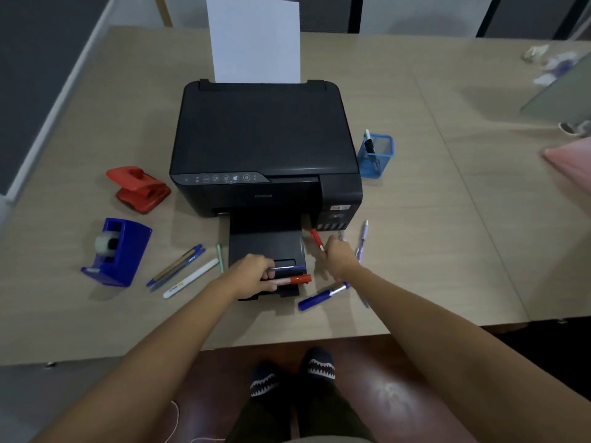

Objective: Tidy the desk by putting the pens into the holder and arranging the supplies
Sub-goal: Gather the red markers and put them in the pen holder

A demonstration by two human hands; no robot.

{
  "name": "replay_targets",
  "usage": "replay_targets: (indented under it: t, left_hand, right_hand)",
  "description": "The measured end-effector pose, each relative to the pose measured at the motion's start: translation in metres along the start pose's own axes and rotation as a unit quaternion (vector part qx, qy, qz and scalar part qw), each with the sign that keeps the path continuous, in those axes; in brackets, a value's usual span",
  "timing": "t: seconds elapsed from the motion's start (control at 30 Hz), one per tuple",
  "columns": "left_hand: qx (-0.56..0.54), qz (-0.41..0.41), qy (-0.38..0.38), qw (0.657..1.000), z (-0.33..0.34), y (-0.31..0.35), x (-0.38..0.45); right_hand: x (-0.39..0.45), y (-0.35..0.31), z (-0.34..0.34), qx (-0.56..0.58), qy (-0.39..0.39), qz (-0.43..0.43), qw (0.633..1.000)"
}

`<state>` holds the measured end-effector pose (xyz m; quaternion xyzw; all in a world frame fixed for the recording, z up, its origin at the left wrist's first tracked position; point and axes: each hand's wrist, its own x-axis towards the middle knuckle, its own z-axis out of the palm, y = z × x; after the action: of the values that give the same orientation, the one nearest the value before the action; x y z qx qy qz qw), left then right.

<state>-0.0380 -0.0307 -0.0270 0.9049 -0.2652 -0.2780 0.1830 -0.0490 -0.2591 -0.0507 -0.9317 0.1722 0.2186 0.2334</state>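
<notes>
My left hand [252, 273] grips two markers over the printer's output tray: a red-capped marker [295, 279] and a dark blue one [287, 268]. My right hand [339, 255] is closed on a red pen [317, 239] just right of the tray. A blue marker [321, 296] lies on the desk below that hand, and a lilac pen [363, 239] lies right of it. Several pens [179, 266], a white marker [190, 278] and a green pen [220, 258] lie left of the tray. The blue mesh holder [377, 156] stands right of the printer with a pen or two inside.
A black printer [262, 145] with upright paper [254, 39] fills the desk's middle. A red hole punch [139, 188] and a blue tape dispenser [116, 251] sit at the left. Crumpled paper and a pink thing [572, 164] lie at the far right. The desk's front edge [287, 342] is near me.
</notes>
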Motion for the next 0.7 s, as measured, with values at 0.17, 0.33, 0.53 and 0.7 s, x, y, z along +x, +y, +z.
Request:
replay_targets:
  t: [0.17,0.33,0.53,0.7]
  left_hand:
    - [0.093,0.012,-0.029,0.995,0.001,0.004,0.004]
    - [0.033,-0.001,-0.02,0.999,-0.015,0.006,0.0]
    - [-0.174,0.053,0.034,0.983,-0.072,0.034,-0.012]
    - [-0.35,0.108,0.061,0.928,-0.118,0.087,0.011]
  right_hand:
    - [-0.019,0.023,-0.017,0.008,0.02,-0.028,0.999]
    - [-0.044,0.028,-0.029,0.108,0.092,-0.065,0.988]
    - [-0.057,0.03,-0.068,0.279,0.258,-0.078,0.922]
    - [-0.05,0.042,-0.108,0.324,0.337,-0.061,0.882]
